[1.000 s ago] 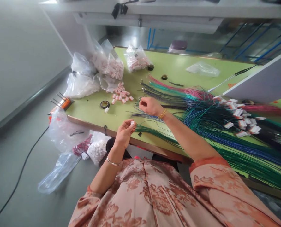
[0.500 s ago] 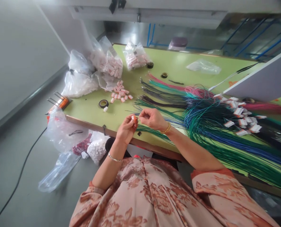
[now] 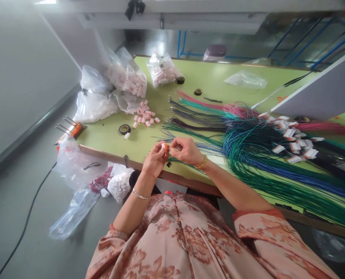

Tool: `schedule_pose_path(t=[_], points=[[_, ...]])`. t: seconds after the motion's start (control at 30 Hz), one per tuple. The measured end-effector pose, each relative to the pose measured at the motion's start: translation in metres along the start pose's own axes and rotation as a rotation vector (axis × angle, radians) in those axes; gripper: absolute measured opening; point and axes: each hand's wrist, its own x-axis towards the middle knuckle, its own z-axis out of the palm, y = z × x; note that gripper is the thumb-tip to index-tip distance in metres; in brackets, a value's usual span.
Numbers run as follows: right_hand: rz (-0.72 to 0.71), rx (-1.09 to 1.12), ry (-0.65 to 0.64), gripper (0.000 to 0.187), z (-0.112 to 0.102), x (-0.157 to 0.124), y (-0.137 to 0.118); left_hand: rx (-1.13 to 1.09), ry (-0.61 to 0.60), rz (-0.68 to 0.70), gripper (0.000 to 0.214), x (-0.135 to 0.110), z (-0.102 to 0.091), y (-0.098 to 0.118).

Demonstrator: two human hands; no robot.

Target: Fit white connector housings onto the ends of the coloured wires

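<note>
Above the table's front edge, my left hand (image 3: 155, 159) is closed on a small white and orange connector housing (image 3: 164, 146), held between thumb and fingers. My right hand (image 3: 187, 150) is just to its right, thumb and forefinger pinched at the connector's orange side. What looks like a thin wire is between those fingertips, mostly hidden by them. Behind the hands, loose connector housings (image 3: 145, 115) lie in a small pile. Long bundles of green wires (image 3: 248, 167) and blue wires (image 3: 277, 175) spread from beside my right hand across the table.
A roll of black tape (image 3: 124, 129) and a white connector piece (image 3: 127, 136) lie left of the hands. Bags of connectors (image 3: 131, 83) stand at the back left. Finished-looking white connector ends (image 3: 297, 145) are heaped on the right. An orange tool with metal prongs (image 3: 73, 131) sits at the left corner.
Both hands stay together at the connector, the right fingertips slightly nearer to it. The whole view has shifted a little; nothing has been let go.
</note>
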Motion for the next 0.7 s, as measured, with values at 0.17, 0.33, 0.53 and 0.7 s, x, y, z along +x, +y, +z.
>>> schedule_pose_path(t=[0.17,0.33,0.53,0.7], points=[[-0.060,-0.056,0.034,0.011,0.001,-0.002,0.001,0.029,0.030,0.033,0.034,0.002,-0.002,-0.003],[-0.080,-0.064,0.046,0.010,0.004,-0.003,0.004,0.082,0.059,0.091,0.037,0.003,-0.004,-0.004],[-0.043,0.068,0.010,0.013,0.006,-0.003,0.009,0.125,0.091,0.092,0.041,0.004,-0.005,-0.006],[-0.021,0.104,-0.025,0.015,0.007,-0.001,0.013,0.087,0.102,0.091,0.040,0.004,-0.003,-0.008]])
